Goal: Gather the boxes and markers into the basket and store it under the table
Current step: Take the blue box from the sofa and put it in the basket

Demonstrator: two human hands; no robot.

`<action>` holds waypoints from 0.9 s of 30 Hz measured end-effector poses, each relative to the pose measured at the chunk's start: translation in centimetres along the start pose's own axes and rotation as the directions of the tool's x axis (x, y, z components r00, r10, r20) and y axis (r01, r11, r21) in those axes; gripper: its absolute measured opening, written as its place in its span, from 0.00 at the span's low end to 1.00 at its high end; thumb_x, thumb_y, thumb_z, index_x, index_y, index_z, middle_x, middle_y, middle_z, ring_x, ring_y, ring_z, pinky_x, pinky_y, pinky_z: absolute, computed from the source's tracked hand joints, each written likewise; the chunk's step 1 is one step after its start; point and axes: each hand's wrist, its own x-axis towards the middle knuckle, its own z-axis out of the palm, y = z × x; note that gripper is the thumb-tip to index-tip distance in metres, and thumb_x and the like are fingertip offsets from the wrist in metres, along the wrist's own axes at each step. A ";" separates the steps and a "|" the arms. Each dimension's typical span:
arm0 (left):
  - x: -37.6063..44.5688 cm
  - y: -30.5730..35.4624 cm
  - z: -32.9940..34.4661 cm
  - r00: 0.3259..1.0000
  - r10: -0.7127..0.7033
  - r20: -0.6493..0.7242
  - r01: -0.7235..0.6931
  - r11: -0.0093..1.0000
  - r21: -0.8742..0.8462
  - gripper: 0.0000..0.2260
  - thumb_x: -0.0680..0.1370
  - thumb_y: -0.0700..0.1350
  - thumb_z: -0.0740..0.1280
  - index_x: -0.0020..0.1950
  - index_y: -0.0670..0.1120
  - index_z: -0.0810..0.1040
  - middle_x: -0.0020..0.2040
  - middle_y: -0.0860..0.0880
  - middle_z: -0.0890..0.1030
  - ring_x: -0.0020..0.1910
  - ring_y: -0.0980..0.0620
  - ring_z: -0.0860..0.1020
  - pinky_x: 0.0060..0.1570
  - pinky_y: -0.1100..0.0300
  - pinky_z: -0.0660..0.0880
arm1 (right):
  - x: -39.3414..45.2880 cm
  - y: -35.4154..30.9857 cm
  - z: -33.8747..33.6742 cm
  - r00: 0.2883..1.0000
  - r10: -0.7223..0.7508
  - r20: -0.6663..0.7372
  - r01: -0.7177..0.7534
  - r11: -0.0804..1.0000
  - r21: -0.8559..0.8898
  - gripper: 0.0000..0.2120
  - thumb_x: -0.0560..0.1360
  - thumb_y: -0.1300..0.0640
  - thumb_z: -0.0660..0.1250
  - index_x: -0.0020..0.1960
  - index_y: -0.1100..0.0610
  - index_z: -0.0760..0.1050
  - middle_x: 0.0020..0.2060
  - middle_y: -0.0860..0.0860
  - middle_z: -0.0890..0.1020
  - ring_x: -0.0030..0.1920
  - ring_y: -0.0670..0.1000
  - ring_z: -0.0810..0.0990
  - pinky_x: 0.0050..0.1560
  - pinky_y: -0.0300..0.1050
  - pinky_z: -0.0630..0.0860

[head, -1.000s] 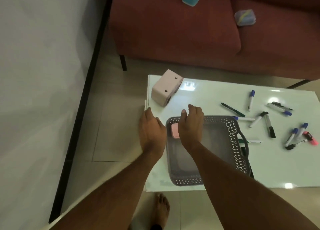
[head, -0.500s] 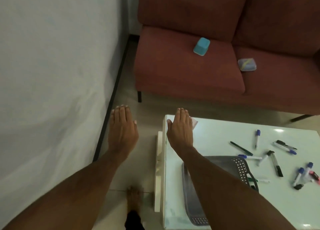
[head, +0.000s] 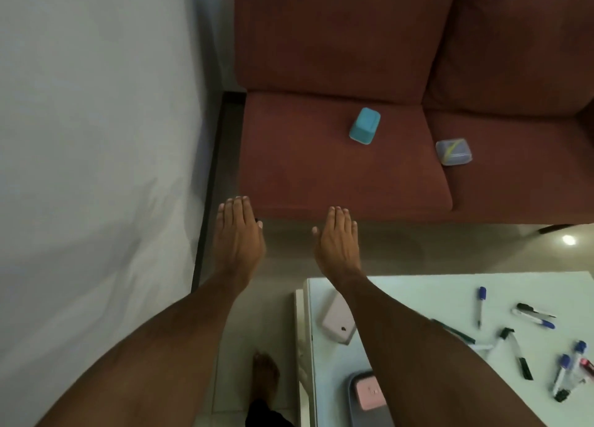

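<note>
Teal plastic box lies tipped on the red sofa seat, long axis pointing up-right; probably light, rigid, slick (take it across the short sides). Left hand and right hand hover short of it, fingers straight, together, empty.

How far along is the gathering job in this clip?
Early. One pink box lies in the grey basket. Both hands, left and right, reach empty toward the sofa's blue box. Left: clear box, pink table box, markers, storing.
</note>
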 end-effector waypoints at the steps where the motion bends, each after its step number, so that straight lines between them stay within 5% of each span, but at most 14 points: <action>1: 1.8 0.5 -0.5 1.000 0.002 0.002 -0.002 1.000 -0.007 0.27 0.83 0.48 0.60 0.79 0.34 0.62 0.76 0.34 0.69 0.77 0.36 0.67 0.79 0.42 0.61 | 1.5 0.0 -0.9 1.000 0.002 0.000 -0.002 1.000 -0.011 0.31 0.86 0.47 0.48 0.82 0.63 0.49 0.82 0.60 0.56 0.83 0.59 0.51 0.82 0.59 0.51; 27: 38.5 13.6 0.5 0.965 0.253 0.076 -0.250 0.967 -0.043 0.27 0.84 0.49 0.60 0.79 0.36 0.62 0.77 0.37 0.69 0.77 0.41 0.67 0.80 0.46 0.60 | 33.7 6.3 -10.0 0.939 0.324 -0.115 -0.306 0.940 0.149 0.29 0.84 0.48 0.57 0.79 0.65 0.58 0.76 0.62 0.66 0.78 0.62 0.63 0.78 0.60 0.64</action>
